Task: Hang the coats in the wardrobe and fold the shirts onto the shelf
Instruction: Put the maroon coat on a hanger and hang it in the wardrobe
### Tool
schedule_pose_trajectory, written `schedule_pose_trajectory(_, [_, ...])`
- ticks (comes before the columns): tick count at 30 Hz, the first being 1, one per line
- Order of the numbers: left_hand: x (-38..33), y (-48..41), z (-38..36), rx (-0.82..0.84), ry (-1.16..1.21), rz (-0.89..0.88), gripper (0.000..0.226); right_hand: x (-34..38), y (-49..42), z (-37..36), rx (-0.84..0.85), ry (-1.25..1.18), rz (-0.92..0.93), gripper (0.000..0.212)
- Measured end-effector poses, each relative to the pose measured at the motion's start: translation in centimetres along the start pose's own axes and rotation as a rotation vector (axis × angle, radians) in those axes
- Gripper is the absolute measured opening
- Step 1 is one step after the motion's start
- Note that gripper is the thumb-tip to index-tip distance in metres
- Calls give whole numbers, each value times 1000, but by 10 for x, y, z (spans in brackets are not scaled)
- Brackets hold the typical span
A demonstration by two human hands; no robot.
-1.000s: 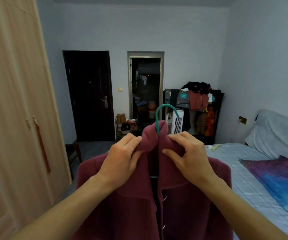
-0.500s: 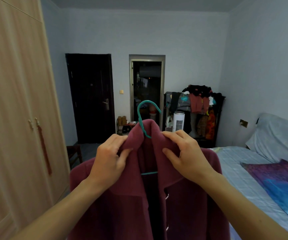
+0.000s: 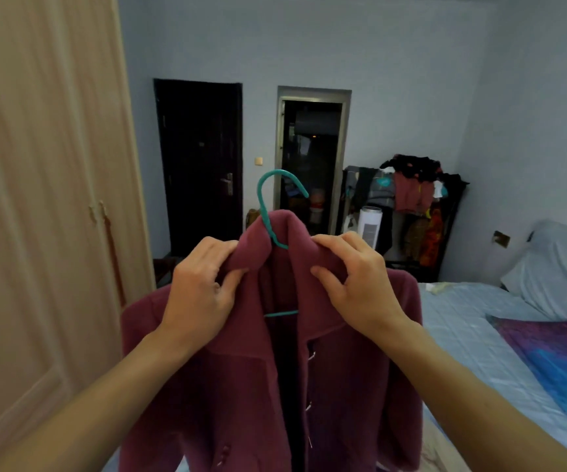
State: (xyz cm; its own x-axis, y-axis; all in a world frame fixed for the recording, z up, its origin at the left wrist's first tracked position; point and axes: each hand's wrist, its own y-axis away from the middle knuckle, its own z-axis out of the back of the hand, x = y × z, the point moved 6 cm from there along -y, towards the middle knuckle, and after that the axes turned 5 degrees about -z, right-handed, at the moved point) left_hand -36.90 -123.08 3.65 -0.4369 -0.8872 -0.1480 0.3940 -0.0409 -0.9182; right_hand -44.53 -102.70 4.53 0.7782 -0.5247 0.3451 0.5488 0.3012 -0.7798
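Here, the left hand [image 3: 203, 294] pinches one side of the coat [image 3: 234, 386] collar: fingers curled over the top fold, thumb pressed in from below. The right hand [image 3: 353, 287] grips the other side of the collar the same way, fingers hooked over the edge, thumb on the lapel. Both hands closed on cloth, neither on the hanger [image 3: 260, 199] itself.

The coat is dark pink and fleecy, front open, small buttons down one edge. It sits on the teal hanger; the hook stands up above the collar between the two hands, and a short piece of the lower bar shows in the open front. The coat is held up in the air at chest height, touching no furniture.

Just left: the wardrobe [image 3: 37, 199], pale wood, doors closed, a reddish tassel at the handles. Right: a bed [image 3: 462, 335] with a light blue sheet, a purple and blue blanket [image 3: 554, 352] lying on it, a pillow [image 3: 561, 267] at the head.

Far wall, pale blue: a dark closed door [image 3: 200, 158], beside it an open doorway [image 3: 312, 158] into a dim room. Right of that, a clothes rack [image 3: 411, 199] piled with garments, a white tower appliance [image 3: 370, 226] in front of it
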Motion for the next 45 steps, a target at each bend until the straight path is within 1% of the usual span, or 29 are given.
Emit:
schedule_pose_trajectory(3, [-17,10,17,20,-86,-5,25,10,12,2,-62,-94,49,39])
schedule_pose_trajectory(6, [-34,17,39,10,-202,2,24,22,20,4,-75,-186,82,38])
schedule_pose_trajectory(12, [-71,39,95,-16,-413,94,25,59,31,8,17,-339,136,42])
schedule_pose_trajectory(17, [-103,66,164,-41,-559,211,19,118,44,-3,120,-497,223,44])
schedule_pose_trajectory(21, [-125,94,235,-74,-686,301,18,185,60,-19,183,-637,300,43])
schedule_pose_trajectory(25, [-145,119,310,-115,-778,347,23,260,79,-34,214,-757,359,42])
schedule_pose_trajectory(31, [-167,164,425,-154,-922,364,27,383,114,-56,262,-920,439,41])
schedule_pose_trajectory(38, [-186,231,573,-232,-1026,410,28,541,168,-77,305,-979,587,41])
schedule_pose_trajectory(45, [-210,290,672,-316,-1102,501,29,659,217,-94,442,-999,684,45])
